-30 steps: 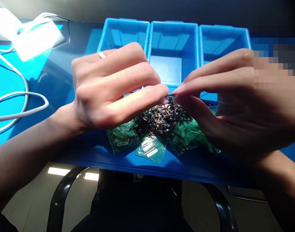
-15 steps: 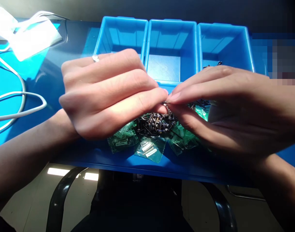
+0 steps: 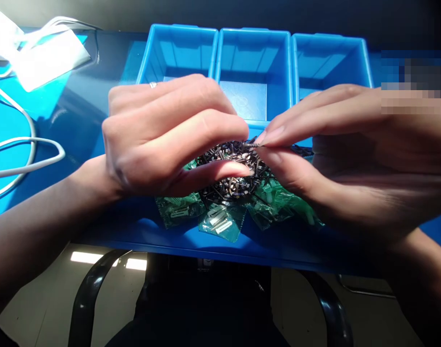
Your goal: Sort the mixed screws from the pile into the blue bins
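A heap of small dark screws [image 3: 234, 180] lies on green plastic bags [image 3: 220, 222] near the front edge of the blue table [image 3: 140, 231]. My left hand [image 3: 162, 132], a ring on one finger, hovers over the heap with fingers curled and fingertips pinched. My right hand [image 3: 336, 144] meets it from the right, thumb and forefinger pinched on one small dark screw [image 3: 252, 144] held just above the heap. Both hands grip the same screw, fingertips almost touching.
Three blue bins stand in a row behind the heap: left [image 3: 177, 48], middle [image 3: 252, 53], right [image 3: 328, 58]. A white cable [image 3: 28, 154] and a white object [image 3: 46, 53] lie at the left. A black chair frame [image 3: 86, 294] shows below the table edge.
Both hands dipped to the heap and came back up with a screw pinched between them. The left hand's fingers curled further under.
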Demonstrator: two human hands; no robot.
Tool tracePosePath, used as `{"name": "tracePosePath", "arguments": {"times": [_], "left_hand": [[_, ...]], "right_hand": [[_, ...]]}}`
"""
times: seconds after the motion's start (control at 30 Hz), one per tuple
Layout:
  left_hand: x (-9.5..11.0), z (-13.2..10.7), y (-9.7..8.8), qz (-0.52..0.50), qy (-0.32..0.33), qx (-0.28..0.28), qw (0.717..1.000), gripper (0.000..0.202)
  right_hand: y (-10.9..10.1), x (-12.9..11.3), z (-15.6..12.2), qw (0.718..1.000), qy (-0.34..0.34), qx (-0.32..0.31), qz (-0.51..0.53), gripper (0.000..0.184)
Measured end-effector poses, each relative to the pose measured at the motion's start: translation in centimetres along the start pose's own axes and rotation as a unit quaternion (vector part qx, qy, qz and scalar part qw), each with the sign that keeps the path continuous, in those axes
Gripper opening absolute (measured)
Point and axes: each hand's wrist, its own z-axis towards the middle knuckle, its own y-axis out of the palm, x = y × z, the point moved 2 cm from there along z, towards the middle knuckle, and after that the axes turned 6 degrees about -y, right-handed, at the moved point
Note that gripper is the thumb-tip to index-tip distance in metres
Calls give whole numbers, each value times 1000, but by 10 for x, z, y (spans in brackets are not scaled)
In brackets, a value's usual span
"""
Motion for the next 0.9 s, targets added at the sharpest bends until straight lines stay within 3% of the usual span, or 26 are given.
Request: {"name": "tracePosePath", "arguments": {"times": [0.13,0.2,0.33,0.43,0.53,0.67,0.8,0.9], "left_hand": [[-2,-1,0,0,9,19,1000,22],[-3,-2,0,2,7,25,1000,26],[-3,-3,2,6,-7,17,1000,37],[-1,-2,3,24,-11,9,1000,25],[0,-1,6,12,-19,18,1000,31],[-2,-1,8,29,-11,65,997,24],[-3,1,4,6,-2,23,1000,31],[0,1,2,-7,-20,11,1000,27]], "right_hand": [[3,1,-3,1000,6,-4,-7,13],[3,2,-4,1000,1,12,-10,14],[3,5,-1,1000,-1,6,-17,26],[5,6,7,1000,5,-19,-17,39],[5,7,12,1000,7,-28,-9,41],[0,7,13,999,14,-36,-3,35],[-5,3,8,996,52,-71,-20,13],[-4,-1,5,996,58,-56,-27,12]]}}
